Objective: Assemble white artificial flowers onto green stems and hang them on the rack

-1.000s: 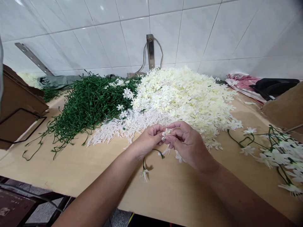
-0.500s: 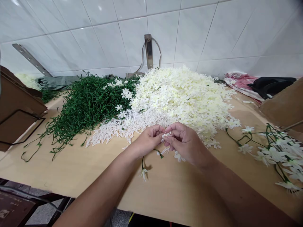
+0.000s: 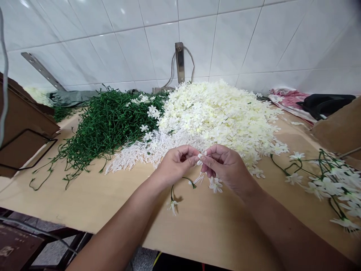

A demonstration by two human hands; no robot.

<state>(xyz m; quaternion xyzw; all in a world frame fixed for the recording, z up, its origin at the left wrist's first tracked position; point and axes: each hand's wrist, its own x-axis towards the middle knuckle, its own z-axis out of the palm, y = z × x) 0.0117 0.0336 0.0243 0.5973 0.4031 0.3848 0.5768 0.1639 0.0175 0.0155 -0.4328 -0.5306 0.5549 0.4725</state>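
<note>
Pinching one flower [image 3: 199,159], left hand [image 3: 175,162], right hand [image 3: 228,165], two brackets [image 3: 180,64]

White flower [image 3: 200,156], small, partly hidden; pinched midair

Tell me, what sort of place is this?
Probably a small artificial-flower workshop: a big heap of white blossoms and a tangle of green stems share one worktable, with stemmed flowers lying at the right.
</note>
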